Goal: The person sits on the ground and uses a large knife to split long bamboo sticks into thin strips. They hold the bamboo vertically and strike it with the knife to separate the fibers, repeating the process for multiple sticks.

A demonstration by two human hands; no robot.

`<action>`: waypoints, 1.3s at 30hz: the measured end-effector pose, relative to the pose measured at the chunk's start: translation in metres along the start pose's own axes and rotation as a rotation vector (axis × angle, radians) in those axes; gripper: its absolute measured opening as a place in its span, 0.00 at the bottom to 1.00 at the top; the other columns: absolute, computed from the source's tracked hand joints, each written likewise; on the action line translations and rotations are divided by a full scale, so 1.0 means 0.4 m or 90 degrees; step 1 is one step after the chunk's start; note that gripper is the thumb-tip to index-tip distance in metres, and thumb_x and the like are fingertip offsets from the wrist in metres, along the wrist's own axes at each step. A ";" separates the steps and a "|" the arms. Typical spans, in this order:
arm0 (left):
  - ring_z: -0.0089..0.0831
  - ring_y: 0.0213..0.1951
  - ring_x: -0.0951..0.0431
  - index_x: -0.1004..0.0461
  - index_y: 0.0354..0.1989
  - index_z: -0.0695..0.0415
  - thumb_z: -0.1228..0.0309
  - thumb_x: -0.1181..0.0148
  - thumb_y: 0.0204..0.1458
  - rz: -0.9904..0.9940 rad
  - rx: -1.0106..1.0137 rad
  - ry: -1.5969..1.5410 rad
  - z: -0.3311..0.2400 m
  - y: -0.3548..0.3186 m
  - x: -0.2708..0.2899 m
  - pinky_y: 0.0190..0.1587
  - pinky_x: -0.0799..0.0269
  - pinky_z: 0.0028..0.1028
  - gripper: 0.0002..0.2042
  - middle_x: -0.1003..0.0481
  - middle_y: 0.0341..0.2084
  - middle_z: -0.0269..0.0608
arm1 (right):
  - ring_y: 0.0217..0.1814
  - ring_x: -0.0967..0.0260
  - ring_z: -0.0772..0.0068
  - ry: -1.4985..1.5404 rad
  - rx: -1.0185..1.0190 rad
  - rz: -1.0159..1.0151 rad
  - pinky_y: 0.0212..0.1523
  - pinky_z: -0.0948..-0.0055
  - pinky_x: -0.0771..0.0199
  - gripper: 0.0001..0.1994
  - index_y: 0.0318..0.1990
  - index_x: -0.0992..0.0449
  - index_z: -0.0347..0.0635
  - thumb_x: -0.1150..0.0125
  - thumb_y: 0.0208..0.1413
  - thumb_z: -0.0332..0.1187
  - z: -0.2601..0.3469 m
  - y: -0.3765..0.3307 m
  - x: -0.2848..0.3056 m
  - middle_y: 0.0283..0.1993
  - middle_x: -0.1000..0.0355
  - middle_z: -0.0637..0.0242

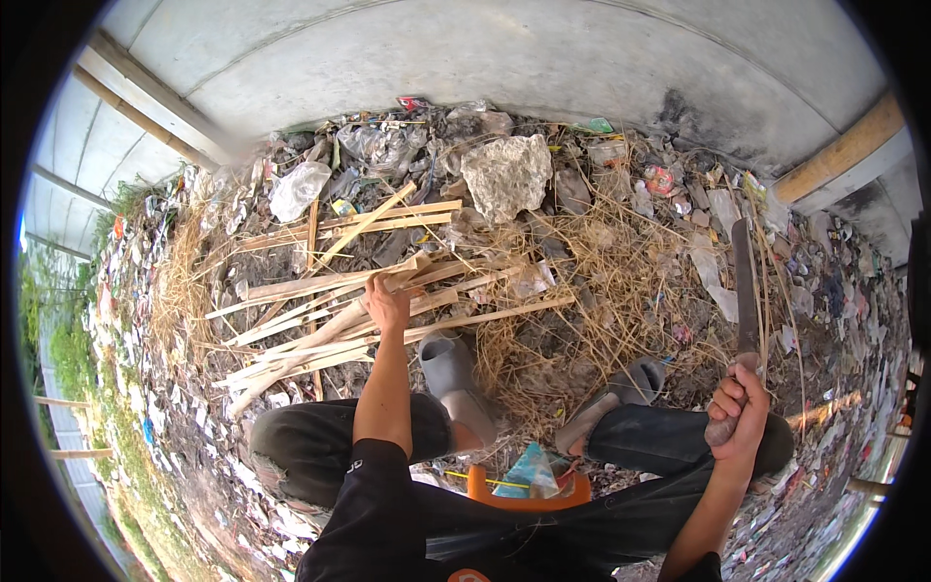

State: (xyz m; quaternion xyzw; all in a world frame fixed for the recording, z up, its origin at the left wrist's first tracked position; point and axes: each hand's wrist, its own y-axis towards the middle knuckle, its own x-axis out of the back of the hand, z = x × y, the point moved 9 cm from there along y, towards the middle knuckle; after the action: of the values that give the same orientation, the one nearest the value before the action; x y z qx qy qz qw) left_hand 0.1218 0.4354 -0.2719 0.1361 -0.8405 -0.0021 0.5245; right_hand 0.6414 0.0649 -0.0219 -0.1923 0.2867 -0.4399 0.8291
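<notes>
Two bare hands: set well apart, one at the wood on the left, one on the blade at the right

Left hand (pixel 388 303): over the right part of the heap, touching it, fingers bent down among the pieces; their tips are hidden, so I cannot tell whether they grasp a stick or merely rest there

Right hand (pixel 742 403): beside the right knee, fingers clenched around the handle of a machete (pixel 746 291)

Machete blade: pointing to the far side, well apart from the wood, thin dry stalks just to its right

Split wood sticks (pixel 310 285): a loose heap on the littered ground, left of centre, most lying roughly left to right, some crossing

Far sticks (pixel 407 212): a smaller group beyond the heap, one piece laid aslant over the others

Rock (pixel 506 177): pale and rough, to the right of the far sticks

Grey clogs (pixel 638 381): on both feet, the left one just beside the heap's near right edge

Step at the wood: seemingly handling or sorting pieces, the machete held aside meanwhile

Next move at the heap: probably calls for a sure grasp on one stick, freed from its crossing neighbours, with the blade kept clear of knees and left fingers
</notes>
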 end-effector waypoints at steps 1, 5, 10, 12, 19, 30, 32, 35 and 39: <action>0.48 0.64 0.35 0.31 0.58 0.55 0.71 0.33 0.44 0.059 0.040 0.009 -0.005 0.007 -0.005 0.63 0.40 0.47 0.29 0.34 0.62 0.45 | 0.16 0.48 0.88 0.004 -0.004 0.001 0.18 0.80 0.43 0.05 0.40 0.28 0.47 0.41 0.62 0.36 -0.004 0.000 0.002 0.22 0.41 0.81; 0.44 0.63 0.34 0.39 0.62 0.55 0.66 0.28 0.45 0.150 0.101 0.139 0.037 0.008 -0.024 0.61 0.39 0.49 0.36 0.37 0.64 0.41 | 0.15 0.46 0.90 0.002 -0.007 0.003 0.16 0.81 0.41 0.06 0.39 0.28 0.45 0.42 0.63 0.36 -0.006 -0.004 -0.008 0.21 0.40 0.82; 0.42 0.60 0.30 0.39 0.59 0.56 0.70 0.31 0.48 0.144 -0.069 0.258 0.044 -0.009 -0.047 0.59 0.37 0.45 0.30 0.23 0.49 0.48 | 0.15 0.45 0.90 -0.002 0.001 0.009 0.15 0.82 0.41 0.06 0.39 0.27 0.45 0.42 0.64 0.36 -0.008 -0.008 -0.020 0.21 0.40 0.83; 0.45 0.56 0.27 0.38 0.58 0.56 0.70 0.32 0.48 0.188 -0.073 0.200 0.017 0.007 -0.041 0.56 0.34 0.44 0.29 0.22 0.46 0.48 | 0.15 0.45 0.90 0.004 0.005 0.003 0.15 0.82 0.41 0.06 0.39 0.27 0.44 0.43 0.64 0.36 -0.004 -0.008 -0.013 0.21 0.40 0.83; 0.47 0.45 0.17 0.22 0.55 0.60 0.67 0.21 0.37 0.430 -0.334 -0.117 -0.366 0.040 0.221 0.50 0.24 0.39 0.32 0.18 0.43 0.54 | 0.15 0.45 0.90 0.081 -0.006 0.070 0.16 0.82 0.42 0.06 0.39 0.27 0.44 0.42 0.63 0.36 0.000 -0.051 -0.058 0.21 0.40 0.83; 0.41 0.44 0.19 0.21 0.50 0.70 0.65 0.18 0.36 0.820 -0.695 -0.462 -0.659 -0.164 0.733 0.52 0.29 0.37 0.32 0.18 0.41 0.55 | 0.17 0.44 0.88 0.074 0.007 0.080 0.18 0.78 0.40 0.04 0.38 0.30 0.57 0.40 0.61 0.36 -0.001 -0.072 -0.067 0.22 0.39 0.83; 0.41 0.44 0.20 0.21 0.50 0.70 0.65 0.19 0.38 0.845 -0.740 -0.483 -0.675 -0.180 0.762 0.52 0.29 0.37 0.30 0.18 0.40 0.54 | 0.17 0.44 0.87 0.072 0.016 0.062 0.19 0.77 0.40 0.06 0.36 0.31 0.55 0.39 0.59 0.36 -0.002 -0.075 -0.052 0.22 0.39 0.82; 0.39 0.45 0.20 0.21 0.48 0.71 0.67 0.20 0.42 0.773 -0.696 -0.479 -0.682 -0.167 0.771 0.52 0.29 0.37 0.27 0.19 0.40 0.53 | 0.18 0.44 0.85 0.066 0.038 0.040 0.20 0.75 0.40 0.09 0.32 0.32 0.51 0.36 0.57 0.37 0.007 -0.079 -0.035 0.23 0.41 0.79; 0.30 0.45 0.23 0.27 0.57 0.68 0.64 0.28 0.54 0.670 -0.451 -0.367 -0.646 -0.092 0.671 0.51 0.28 0.35 0.27 0.20 0.40 0.47 | 0.19 0.44 0.84 0.062 0.053 0.041 0.21 0.75 0.39 0.09 0.34 0.31 0.49 0.36 0.57 0.37 0.016 -0.084 -0.030 0.23 0.40 0.80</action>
State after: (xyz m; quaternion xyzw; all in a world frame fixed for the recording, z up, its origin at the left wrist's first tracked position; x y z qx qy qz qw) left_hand 0.2474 0.3741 0.0756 -0.4747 -0.8490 -0.0580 0.2245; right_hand 0.6193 0.0572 0.0059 -0.1271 0.3140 -0.4335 0.8351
